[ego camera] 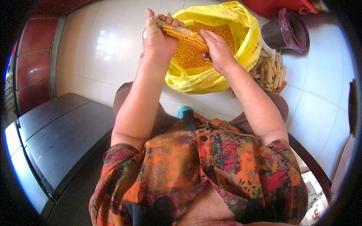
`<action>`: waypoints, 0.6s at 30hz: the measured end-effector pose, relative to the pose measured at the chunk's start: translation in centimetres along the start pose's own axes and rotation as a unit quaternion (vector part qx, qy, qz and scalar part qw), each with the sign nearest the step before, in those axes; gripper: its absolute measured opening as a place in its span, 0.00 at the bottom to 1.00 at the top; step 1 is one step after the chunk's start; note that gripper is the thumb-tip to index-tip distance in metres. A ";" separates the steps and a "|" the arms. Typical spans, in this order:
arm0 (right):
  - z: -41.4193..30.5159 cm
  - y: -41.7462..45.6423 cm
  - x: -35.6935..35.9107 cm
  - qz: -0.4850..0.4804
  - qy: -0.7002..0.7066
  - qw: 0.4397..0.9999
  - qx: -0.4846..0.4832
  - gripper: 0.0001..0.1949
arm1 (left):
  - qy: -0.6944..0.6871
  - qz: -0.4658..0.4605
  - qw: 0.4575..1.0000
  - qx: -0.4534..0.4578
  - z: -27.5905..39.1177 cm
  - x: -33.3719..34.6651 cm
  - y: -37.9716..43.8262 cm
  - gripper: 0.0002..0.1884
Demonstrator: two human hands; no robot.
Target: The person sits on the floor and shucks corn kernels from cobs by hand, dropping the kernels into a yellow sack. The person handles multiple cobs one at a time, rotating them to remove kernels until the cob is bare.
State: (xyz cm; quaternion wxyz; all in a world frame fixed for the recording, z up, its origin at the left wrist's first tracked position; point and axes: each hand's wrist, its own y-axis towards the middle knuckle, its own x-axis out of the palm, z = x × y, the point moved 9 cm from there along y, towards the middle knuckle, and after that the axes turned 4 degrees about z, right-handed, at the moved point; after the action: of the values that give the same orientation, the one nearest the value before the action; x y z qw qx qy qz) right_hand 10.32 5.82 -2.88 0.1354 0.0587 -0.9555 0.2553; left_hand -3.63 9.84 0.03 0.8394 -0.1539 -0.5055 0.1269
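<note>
An ear of dried corn [186, 36] is held between my two hands above an open yellow woven sack [192, 80]. Part of its upper side is bare cob, while rows of orange kernels cover the lower side. My left hand [159, 39] grips the left end, with the thumb raised and adhesive bandages on it. At the other end, my right hand [217, 49] holds the ear with the thumb on top; its fingers are partly hidden beneath. Loose corn kernels [189, 58] fill the inside of the sack under the ear.
Several stripped corn cobs [271, 70] lie heaped on the tiled floor right of the sack. Behind them, a dark bin [275, 34] with a purple liner stands tilted. A black low table [68, 127] is at my left, near red cabinet panels [36, 53]. A teal shoe [184, 110] shows below the sack.
</note>
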 end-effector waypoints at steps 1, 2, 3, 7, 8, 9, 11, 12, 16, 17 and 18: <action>0.2 0.0 0.3 -0.020 0.030 0.999 0.016 0.20 | -0.009 0.006 1.000 0.002 0.1 -0.2 0.2 0.21; -0.2 -0.1 0.5 -0.034 -0.003 0.999 -0.002 0.20 | -0.019 0.012 1.000 0.004 0.1 -0.4 0.3 0.22; -0.9 -0.3 0.9 -0.048 -0.037 0.998 -0.020 0.20 | -0.013 0.013 1.000 0.004 0.0 -0.5 0.3 0.22; -2.3 -0.5 0.7 -0.016 -0.224 0.964 -0.140 0.21 | 0.002 0.006 1.000 0.000 -0.6 -0.6 0.2 0.21; -1.9 -0.4 0.5 -0.010 -0.177 0.979 -0.102 0.21 | 0.004 0.001 1.000 -0.002 -0.7 -0.6 0.2 0.21; -1.6 -0.3 0.3 -0.004 -0.130 0.989 -0.064 0.22 | 0.005 0.004 1.000 -0.006 -0.9 -0.7 0.2 0.21; -0.3 -0.1 0.1 -0.015 -0.063 0.998 0.012 0.22 | 0.008 0.008 1.000 -0.013 -1.3 -0.8 0.1 0.22; 0.4 0.3 -0.3 -0.031 -0.043 0.997 0.050 0.22 | 0.013 0.009 1.000 -0.010 -1.3 -0.8 0.2 0.22; 1.5 0.7 -1.6 0.025 0.006 0.993 0.117 0.25 | 0.009 0.016 1.000 0.001 -0.8 -0.7 0.4 0.22; 1.2 0.9 -1.9 0.025 -0.043 0.994 0.096 0.27 | 0.002 0.018 1.000 0.003 -0.4 -0.7 0.4 0.22; 0.8 1.1 -2.1 0.023 -0.092 0.993 0.075 0.28 | -0.008 0.010 1.000 0.007 0.2 -0.7 0.6 0.22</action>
State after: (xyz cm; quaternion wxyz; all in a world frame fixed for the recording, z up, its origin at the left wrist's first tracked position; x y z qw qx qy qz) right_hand 11.92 6.45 -4.70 0.0364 0.0701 -0.9431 0.3231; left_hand -4.19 10.15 -0.69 0.8350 -0.1517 -0.5102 0.1399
